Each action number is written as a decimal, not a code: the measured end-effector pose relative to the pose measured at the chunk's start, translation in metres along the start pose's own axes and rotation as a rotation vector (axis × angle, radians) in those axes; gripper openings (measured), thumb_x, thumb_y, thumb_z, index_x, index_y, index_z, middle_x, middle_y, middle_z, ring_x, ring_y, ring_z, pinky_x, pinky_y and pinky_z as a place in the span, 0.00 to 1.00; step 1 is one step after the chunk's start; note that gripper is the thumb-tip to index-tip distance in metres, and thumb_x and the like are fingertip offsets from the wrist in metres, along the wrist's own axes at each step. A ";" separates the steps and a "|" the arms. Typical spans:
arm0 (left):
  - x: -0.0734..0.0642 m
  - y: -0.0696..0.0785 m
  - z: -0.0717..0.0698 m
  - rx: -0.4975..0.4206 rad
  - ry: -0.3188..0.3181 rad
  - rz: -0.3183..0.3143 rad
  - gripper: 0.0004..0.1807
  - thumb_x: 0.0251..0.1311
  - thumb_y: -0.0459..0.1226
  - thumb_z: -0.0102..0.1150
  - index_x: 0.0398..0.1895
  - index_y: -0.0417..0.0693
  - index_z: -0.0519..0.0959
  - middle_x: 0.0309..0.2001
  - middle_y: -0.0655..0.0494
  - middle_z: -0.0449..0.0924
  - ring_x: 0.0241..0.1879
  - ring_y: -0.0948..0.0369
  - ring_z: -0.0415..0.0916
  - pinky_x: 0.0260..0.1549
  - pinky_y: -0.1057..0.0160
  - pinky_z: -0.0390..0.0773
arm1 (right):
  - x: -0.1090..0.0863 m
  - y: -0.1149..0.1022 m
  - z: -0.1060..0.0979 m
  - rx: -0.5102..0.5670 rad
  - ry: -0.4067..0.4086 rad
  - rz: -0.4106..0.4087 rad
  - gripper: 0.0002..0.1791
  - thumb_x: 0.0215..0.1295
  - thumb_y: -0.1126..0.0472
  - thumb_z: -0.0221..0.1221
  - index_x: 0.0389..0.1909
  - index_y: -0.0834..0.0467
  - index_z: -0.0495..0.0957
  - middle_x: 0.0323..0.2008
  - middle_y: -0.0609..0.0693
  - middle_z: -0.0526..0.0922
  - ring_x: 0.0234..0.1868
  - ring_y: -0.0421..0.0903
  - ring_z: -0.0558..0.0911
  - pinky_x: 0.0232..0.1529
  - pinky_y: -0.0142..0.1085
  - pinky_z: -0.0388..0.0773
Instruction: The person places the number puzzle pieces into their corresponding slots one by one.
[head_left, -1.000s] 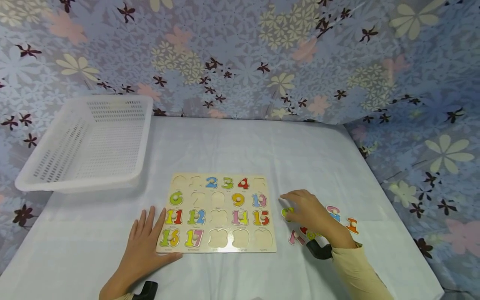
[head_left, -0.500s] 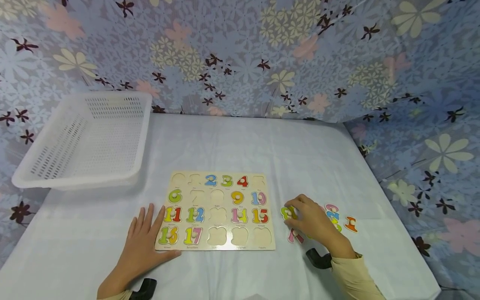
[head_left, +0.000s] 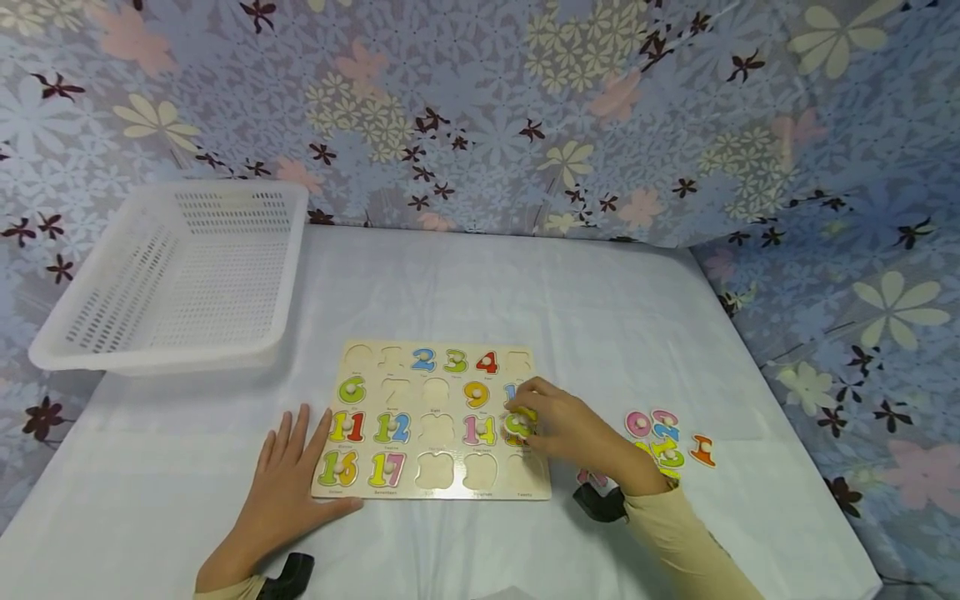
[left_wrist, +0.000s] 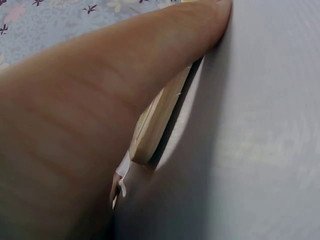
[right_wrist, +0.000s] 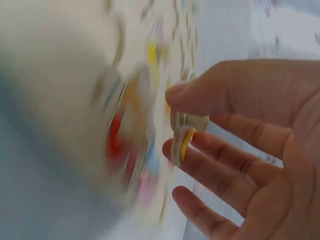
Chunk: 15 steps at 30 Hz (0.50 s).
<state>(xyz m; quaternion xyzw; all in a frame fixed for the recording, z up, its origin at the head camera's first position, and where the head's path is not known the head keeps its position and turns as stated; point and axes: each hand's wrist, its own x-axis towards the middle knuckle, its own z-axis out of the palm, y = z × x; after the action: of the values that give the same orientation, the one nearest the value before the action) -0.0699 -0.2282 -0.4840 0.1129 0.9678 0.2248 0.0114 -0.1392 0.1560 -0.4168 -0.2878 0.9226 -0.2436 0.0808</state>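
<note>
A wooden number puzzle board (head_left: 437,432) lies on the white table, several knobbed numbers seated in it and several recesses bare. My left hand (head_left: 277,483) rests flat with spread fingers at the board's left edge, its thumb along the lower left corner. Over the board's right side, my right hand (head_left: 577,429) pinches a green and yellow number puzzle piece (head_left: 519,423) between thumb and fingers. The right wrist view catches that piece (right_wrist: 184,145) edge-on, held off the board; its digits cannot be read.
Loose number pieces lie right of the board, among them a pink 0 (head_left: 637,424), an orange 1 (head_left: 702,450) and a pink piece (head_left: 592,477) partly under the right wrist. A white plastic basket (head_left: 294,275) stands at the back left. Floral cloth (head_left: 480,125) hangs behind the table.
My right hand has reached the loose pieces, picked up the green and yellow puzzle piece and carried it left over the board. My left hand has stayed in place.
</note>
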 end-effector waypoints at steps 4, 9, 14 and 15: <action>0.000 -0.001 0.000 -0.004 0.003 0.001 0.66 0.39 0.70 0.65 0.77 0.46 0.49 0.75 0.36 0.39 0.74 0.42 0.30 0.69 0.46 0.28 | 0.029 -0.022 0.011 -0.040 -0.096 -0.180 0.23 0.51 0.67 0.67 0.50 0.54 0.79 0.51 0.45 0.73 0.45 0.41 0.76 0.47 0.37 0.74; 0.000 -0.002 0.001 0.002 0.006 0.008 0.66 0.39 0.70 0.64 0.77 0.46 0.49 0.75 0.36 0.39 0.74 0.42 0.30 0.69 0.45 0.29 | 0.056 -0.041 0.022 -0.130 -0.181 -0.312 0.23 0.54 0.68 0.65 0.52 0.53 0.79 0.51 0.45 0.74 0.47 0.40 0.76 0.52 0.37 0.70; 0.000 -0.001 0.001 0.003 0.016 0.009 0.65 0.38 0.69 0.65 0.76 0.45 0.51 0.75 0.35 0.41 0.74 0.41 0.31 0.69 0.44 0.31 | 0.072 -0.051 0.030 -0.173 -0.239 -0.371 0.23 0.53 0.69 0.64 0.51 0.50 0.79 0.52 0.43 0.76 0.50 0.39 0.75 0.58 0.37 0.66; 0.000 -0.001 0.000 0.004 0.016 0.006 0.65 0.38 0.69 0.66 0.76 0.45 0.51 0.75 0.35 0.41 0.74 0.41 0.32 0.69 0.44 0.31 | 0.074 -0.052 0.031 -0.174 -0.249 -0.379 0.23 0.52 0.69 0.64 0.51 0.50 0.79 0.52 0.42 0.76 0.52 0.39 0.75 0.59 0.37 0.65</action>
<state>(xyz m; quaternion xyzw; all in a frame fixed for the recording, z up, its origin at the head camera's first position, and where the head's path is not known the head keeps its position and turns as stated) -0.0699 -0.2287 -0.4847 0.1141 0.9680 0.2237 0.0027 -0.1657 0.0639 -0.4186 -0.4897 0.8525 -0.1368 0.1218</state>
